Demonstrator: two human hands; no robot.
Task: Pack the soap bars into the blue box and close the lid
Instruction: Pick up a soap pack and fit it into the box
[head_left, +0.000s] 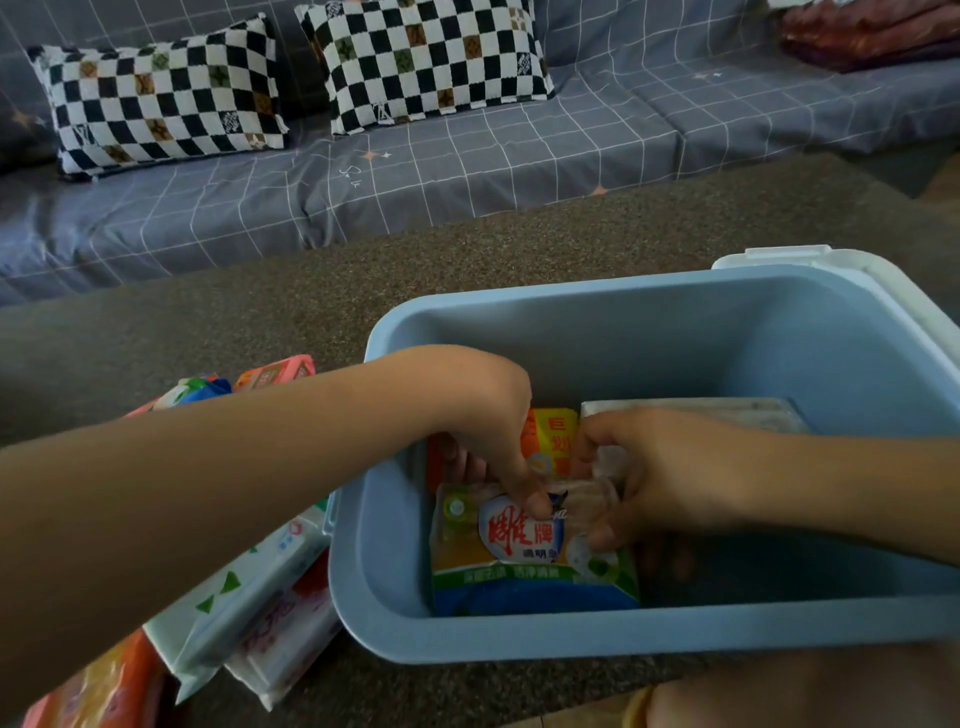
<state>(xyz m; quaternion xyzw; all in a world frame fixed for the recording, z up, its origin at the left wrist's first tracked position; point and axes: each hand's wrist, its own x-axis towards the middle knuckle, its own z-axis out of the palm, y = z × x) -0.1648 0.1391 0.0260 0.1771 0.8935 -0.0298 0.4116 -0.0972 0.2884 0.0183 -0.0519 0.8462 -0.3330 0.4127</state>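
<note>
The open blue box (571, 631) stands on a brown carpet, its white lid (852, 265) lying behind its far right corner. Inside lies a soap pack (519, 577) with a red-and-white label and blue-green bottom. My left hand (488, 431) reaches over the box's left wall and pinches the pack's top edge. My right hand (660, 478) grips the pack's right side. Behind them sit an orange-yellow soap pack (553, 434) and a pale flat pack (727, 413). More wrapped soap bars (249, 597) lie outside, left of the box.
A sofa (467, 171) with a grey grid cover runs along the back, carrying two checkered cushions (161, 98). A pink pack (280, 370) and an orange pack (104, 686) lie on the carpet at left. My knee (779, 696) shows at bottom right.
</note>
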